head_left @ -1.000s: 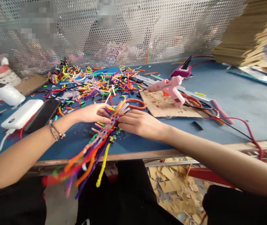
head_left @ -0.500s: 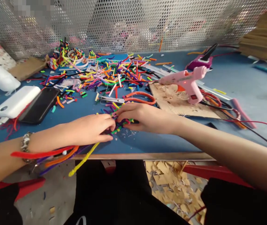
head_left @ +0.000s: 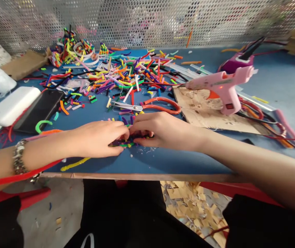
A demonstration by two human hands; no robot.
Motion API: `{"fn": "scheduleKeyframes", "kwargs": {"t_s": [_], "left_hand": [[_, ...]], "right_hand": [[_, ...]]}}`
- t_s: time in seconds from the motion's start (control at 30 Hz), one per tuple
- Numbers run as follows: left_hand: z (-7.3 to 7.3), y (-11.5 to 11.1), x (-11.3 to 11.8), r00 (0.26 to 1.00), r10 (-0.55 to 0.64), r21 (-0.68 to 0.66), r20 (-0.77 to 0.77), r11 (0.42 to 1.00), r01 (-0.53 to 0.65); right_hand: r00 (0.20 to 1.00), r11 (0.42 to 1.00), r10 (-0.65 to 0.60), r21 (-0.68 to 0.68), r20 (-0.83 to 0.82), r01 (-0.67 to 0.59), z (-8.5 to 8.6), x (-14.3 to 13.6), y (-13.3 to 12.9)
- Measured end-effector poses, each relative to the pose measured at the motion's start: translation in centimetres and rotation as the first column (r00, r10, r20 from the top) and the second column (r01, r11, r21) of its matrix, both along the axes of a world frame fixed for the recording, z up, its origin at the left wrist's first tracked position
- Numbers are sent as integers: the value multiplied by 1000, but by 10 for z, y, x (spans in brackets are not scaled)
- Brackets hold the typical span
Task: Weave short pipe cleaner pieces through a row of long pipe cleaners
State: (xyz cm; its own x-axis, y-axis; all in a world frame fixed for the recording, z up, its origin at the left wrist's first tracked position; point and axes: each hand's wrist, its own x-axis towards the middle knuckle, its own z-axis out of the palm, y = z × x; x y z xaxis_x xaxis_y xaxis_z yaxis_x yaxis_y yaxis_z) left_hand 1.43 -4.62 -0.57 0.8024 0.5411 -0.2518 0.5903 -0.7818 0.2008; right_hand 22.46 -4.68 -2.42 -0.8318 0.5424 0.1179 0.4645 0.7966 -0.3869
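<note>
My left hand [head_left: 102, 137] and my right hand [head_left: 160, 132] meet near the table's front edge. Their bent fingers close on a bunch of short multicoloured pipe cleaners [head_left: 128, 144], mostly hidden by the hands. Longer pipe cleaners run past my left forearm: a red one [head_left: 28, 174] and a yellow one [head_left: 75, 164] in front of it, a green curled one [head_left: 42, 124] behind. Scissors [head_left: 137, 108] with orange handles lie partly open just beyond the fingers.
A pink glue gun [head_left: 230, 91] stands on stained cardboard [head_left: 196, 112] at right, with a purple tool [head_left: 236, 62] behind. Cut pipe cleaner pieces [head_left: 121, 75] cover the table's back. A black phone [head_left: 40, 112] and white power bank [head_left: 11, 105] lie at left; perforated metal [head_left: 142, 24] backs the table.
The view has shifted slightly. Both hands stay together on the bunch. Around my left forearm the long pipe cleaners have swung; the green curl now shows behind it, and the yellow one lies flatter.
</note>
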Motion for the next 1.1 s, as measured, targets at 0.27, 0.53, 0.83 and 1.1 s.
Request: {"fn": "scheduleKeyframes", "kwargs": {"t_s": [0.27, 0.53, 0.83, 1.1], "left_hand": [[-1, 1, 11, 997, 72, 24, 1, 997, -72], [-1, 3, 15, 985, 171, 0, -2, 985, -171], [-6, 0, 11, 987, 155, 41, 31, 987, -156], [-7, 0, 13, 990, 139, 76, 29, 987, -141]], "right_hand": [[997, 999, -11, -32, 71, 13, 3, -6, 5], [979, 996, -24, -81, 200, 41, 10, -11, 4], [973, 993, 27, 105, 229, -52, 5, -9, 0], [968, 927, 73, 341, 241, -155, -3, -9, -8]]}}
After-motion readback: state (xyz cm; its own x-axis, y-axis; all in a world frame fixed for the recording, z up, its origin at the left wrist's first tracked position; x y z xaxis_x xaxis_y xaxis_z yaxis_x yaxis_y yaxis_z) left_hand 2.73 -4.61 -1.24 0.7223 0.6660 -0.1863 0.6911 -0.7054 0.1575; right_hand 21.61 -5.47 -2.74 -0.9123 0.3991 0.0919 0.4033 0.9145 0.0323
